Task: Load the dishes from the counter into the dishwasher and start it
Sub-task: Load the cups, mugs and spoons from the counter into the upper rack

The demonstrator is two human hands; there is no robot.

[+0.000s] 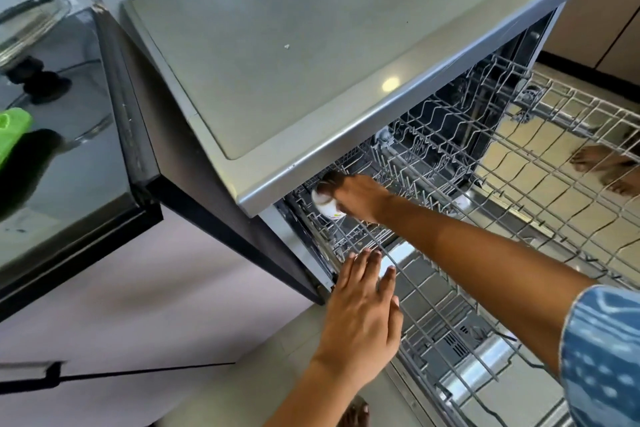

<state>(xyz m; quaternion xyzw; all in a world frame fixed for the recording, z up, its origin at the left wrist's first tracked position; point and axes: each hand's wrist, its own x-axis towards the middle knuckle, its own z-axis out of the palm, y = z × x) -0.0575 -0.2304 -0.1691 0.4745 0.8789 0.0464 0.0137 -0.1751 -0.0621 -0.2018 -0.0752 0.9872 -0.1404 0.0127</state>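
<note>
1. Nearest the lens, at 5 o'clock, a blue patterned sleeve [602, 354] is cut off by the frame edge.
2. Dishwasher [304, 55] fills the centre, its steel top hiding the back of the pulled-out upper rack [502, 163]; the lower rack [446, 315] sits beneath at 5 o'clock.
3. Left hand [360, 319], at 6 o'clock, lies flat with fingers straight and slightly apart, fingertips touching the rack's front left corner.
4. Right hand [356, 196] reaches in toward 11 o'clock, fingers curled around a white cup [325, 206] at the rack's left rear.
5. Cup's long axis appears tilted; its mouth direction is unclear, and a small mark near its base is unreadable.
</note>
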